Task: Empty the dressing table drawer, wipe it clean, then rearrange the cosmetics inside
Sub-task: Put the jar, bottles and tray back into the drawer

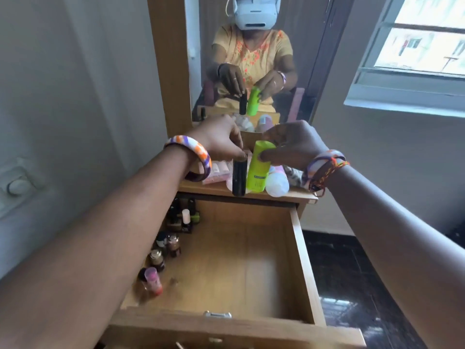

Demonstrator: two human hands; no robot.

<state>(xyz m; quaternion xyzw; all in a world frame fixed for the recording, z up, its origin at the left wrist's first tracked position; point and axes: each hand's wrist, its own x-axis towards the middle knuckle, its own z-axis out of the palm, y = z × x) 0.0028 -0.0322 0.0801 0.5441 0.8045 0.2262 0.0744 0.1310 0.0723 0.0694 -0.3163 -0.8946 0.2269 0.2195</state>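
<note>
The wooden drawer (299,260) stands pulled out below me, its floor bare across the middle and right. Several small bottles (163,253) line its left side. Above the dressing table top (201,188), my left hand (221,141) pinches the top of a black tube (239,177), which hangs upright. My right hand (292,144) grips a lime green bottle (259,170) near its cap, right beside the black tube. Both items hang at the table's front edge.
A pink packet (216,172), a white and pink container (278,183) and a patterned cloth (294,175) lie on the table top. The mirror (251,59) behind reflects me. A window (415,54) is at the right, dark floor (352,273) below it.
</note>
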